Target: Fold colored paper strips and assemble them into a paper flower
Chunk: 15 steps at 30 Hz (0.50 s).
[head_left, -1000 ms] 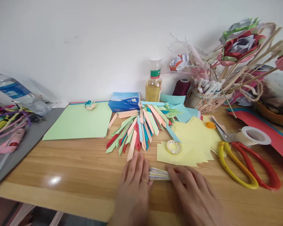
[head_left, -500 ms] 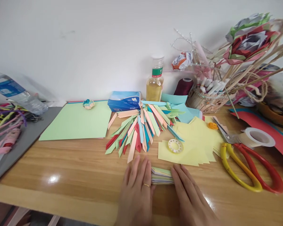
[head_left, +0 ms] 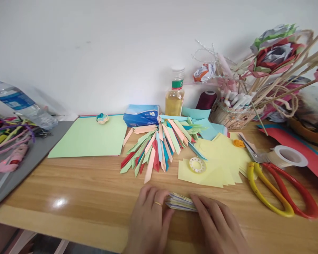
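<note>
A small bundle of folded paper [head_left: 181, 203], with pale yellow, white and bluish layers, lies at the front of the wooden table between my hands. My left hand [head_left: 149, 218] has its fingers curled and pinches the bundle's left end between thumb and fingertips; a gold ring shows on one finger. At the other end, my right hand [head_left: 218, 220] grips the bundle with its fingers bent over, its thumb mostly hidden. Beyond them, many folded paper strips [head_left: 155, 150] in green, peach, red and blue fan out in a pile. Yellow paper sheets [head_left: 214, 173] carry a tape roll [head_left: 197, 165].
Big scissors [head_left: 270, 190] with yellow and red handles lie right, by a wider tape roll [head_left: 291, 155]. Green paper [head_left: 87, 137] is at left. A tissue pack [head_left: 141, 115], a bottle [head_left: 175, 93] and a marker holder with paper flowers [head_left: 229, 113] stand along the wall.
My left hand's fingers have gone from lying straight along the bundle to curling and pinching its end. The bundle is tilted slightly, its layers more fanned. The view has shifted a little.
</note>
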{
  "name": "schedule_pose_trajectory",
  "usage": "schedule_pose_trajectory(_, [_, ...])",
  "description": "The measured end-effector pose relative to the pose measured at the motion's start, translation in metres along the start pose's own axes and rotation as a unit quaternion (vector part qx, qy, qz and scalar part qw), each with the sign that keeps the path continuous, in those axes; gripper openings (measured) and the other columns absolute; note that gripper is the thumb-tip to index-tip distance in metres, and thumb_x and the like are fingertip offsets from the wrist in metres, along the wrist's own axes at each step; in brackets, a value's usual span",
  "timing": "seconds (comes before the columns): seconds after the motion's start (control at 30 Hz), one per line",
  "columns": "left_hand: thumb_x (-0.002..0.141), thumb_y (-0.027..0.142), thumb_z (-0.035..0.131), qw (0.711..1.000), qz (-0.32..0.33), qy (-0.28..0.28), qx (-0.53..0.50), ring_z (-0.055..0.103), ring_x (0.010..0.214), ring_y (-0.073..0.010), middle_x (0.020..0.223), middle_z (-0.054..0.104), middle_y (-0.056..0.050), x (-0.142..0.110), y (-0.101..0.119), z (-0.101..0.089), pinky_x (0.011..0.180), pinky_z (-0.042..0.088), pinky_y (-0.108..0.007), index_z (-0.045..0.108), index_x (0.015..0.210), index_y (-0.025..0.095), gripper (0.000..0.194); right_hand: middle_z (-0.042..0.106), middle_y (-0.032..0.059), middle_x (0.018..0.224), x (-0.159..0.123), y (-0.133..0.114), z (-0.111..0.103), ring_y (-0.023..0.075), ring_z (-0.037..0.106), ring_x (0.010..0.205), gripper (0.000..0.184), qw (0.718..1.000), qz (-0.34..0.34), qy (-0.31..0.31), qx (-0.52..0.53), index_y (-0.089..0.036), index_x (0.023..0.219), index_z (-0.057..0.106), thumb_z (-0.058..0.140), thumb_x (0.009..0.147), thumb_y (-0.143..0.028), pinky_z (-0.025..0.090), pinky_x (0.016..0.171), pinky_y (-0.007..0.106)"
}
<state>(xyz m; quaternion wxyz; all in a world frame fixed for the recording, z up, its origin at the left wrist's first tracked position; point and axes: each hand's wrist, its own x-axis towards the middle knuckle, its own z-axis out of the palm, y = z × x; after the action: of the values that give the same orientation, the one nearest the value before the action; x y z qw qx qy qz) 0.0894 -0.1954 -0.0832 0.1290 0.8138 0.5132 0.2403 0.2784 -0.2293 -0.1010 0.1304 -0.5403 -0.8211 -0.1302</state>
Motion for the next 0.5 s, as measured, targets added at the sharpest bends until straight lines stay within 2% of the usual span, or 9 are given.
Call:
schedule_pose_trajectory(0.17, [0.077,0.01,0.052,1.0,0.011,0.008,0.002,0.054,0.08,-0.0204,0.081,0.061,-0.005,0.003,0.003,-0.002,0.068,0.05,-0.034,0.054,0.086,0.018,0.012,0.063,0.0128,0.104,0.003,0.007,-0.004,0.0221,0.059,0.092,0.042,0.999,-0.032,0.003,0.014,-0.008,0.121,0.05,0.033,0.083,-0.005,0.053,0.075,0.032])
schedule_pose_trajectory(0.27, [0.079,0.008,0.049,0.999,0.047,0.022,0.005,0.053,0.078,-0.0186,0.075,0.059,-0.004,0.004,0.004,-0.002,0.068,0.049,-0.032,0.054,0.08,0.019,0.012,0.065,0.0134,0.095,0.006,0.008,-0.008,0.0219,0.061,0.084,0.035,0.998,-0.033,0.037,0.033,-0.008,0.115,0.054,0.034,0.09,-0.02,0.054,0.07,0.033])
schedule_pose_trajectory(0.33, [0.08,0.008,0.046,0.997,0.061,0.044,0.001,0.052,0.076,-0.0179,0.072,0.057,-0.004,0.005,0.005,-0.003,0.067,0.048,-0.03,0.055,0.077,0.018,0.013,0.065,0.0127,0.091,0.008,0.009,-0.01,0.0205,0.061,0.081,0.037,0.997,-0.025,0.042,0.061,-0.008,0.114,0.056,0.035,0.092,-0.03,0.054,0.068,0.03])
schedule_pose_trajectory(0.43, [0.081,0.008,0.044,0.994,0.078,0.071,-0.006,0.051,0.074,-0.0168,0.072,0.055,-0.004,0.007,0.006,-0.003,0.065,0.047,-0.028,0.054,0.074,0.017,0.015,0.065,0.01,0.091,0.008,0.013,-0.014,0.0172,0.062,0.083,0.034,0.995,-0.015,0.018,0.102,-0.012,0.114,0.056,0.033,0.093,-0.025,0.053,0.071,0.025])
schedule_pose_trajectory(0.5, [0.08,0.007,0.045,0.994,0.086,0.069,-0.007,0.05,0.074,-0.0162,0.072,0.055,-0.004,0.008,0.006,-0.004,0.064,0.046,-0.027,0.053,0.072,0.017,0.015,0.066,0.008,0.092,0.007,0.016,-0.016,0.0162,0.062,0.083,0.033,0.992,-0.011,-0.008,0.122,-0.016,0.112,0.057,0.032,0.092,-0.02,0.053,0.07,0.024])
